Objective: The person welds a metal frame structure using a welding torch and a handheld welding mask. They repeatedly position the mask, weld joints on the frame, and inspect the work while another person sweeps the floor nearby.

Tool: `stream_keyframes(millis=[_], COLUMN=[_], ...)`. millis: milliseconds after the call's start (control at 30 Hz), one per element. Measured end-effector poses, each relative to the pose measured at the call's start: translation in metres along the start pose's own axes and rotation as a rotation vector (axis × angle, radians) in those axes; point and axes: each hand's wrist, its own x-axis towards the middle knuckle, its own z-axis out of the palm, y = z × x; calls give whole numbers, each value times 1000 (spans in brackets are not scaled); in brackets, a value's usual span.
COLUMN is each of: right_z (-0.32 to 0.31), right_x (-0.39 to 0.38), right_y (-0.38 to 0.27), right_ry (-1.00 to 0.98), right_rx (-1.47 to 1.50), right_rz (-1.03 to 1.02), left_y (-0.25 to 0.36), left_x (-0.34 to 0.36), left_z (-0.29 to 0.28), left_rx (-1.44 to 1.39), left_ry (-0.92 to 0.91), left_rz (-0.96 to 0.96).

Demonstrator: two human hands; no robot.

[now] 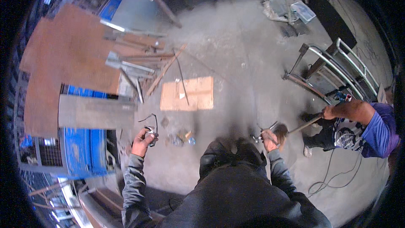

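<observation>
My left hand (144,142) is closed round a small shiny item (156,123) with a thin, bent dark arm; its exact kind is hard to make out. Over to the right, my right hand (270,141) grips a thin metal tool (271,126) with prong-like ends. Just beyond that hand are the brown bristles of a broom (283,137). Its handle runs to the hand (330,112) of another person in a blue-purple shirt, at the right. My hands are wide apart, on either side of my dark trousers.
A flat cardboard piece (200,93) with a thin rod across it lies on the floor ahead. Rusty sheets (71,50), metal offcuts and a blue cabinet (86,152) stand left. A metal-framed cart (337,67) and loose cable (333,183) are right; small litter (179,138) lies near my left hand.
</observation>
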Motion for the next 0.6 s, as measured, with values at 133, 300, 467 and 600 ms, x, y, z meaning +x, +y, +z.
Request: stream_keyframes(millis=[133, 300, 467, 600], right_z=[24, 14, -32, -81], right_x=[56, 129, 184, 232], right_y=[-22, -99, -171, -189], right_ry=[177, 108, 231, 341], right_rx=[-57, 105, 119, 59], right_rz=[-310, -56, 101, 64], left_y=[48, 134, 223, 303], left_x=[102, 217, 343, 415], left_z=[5, 40, 87, 151], left_rx=[-12, 93, 154, 99], left_ry=[-136, -367, -540, -666], left_rz=[97, 179, 346, 555])
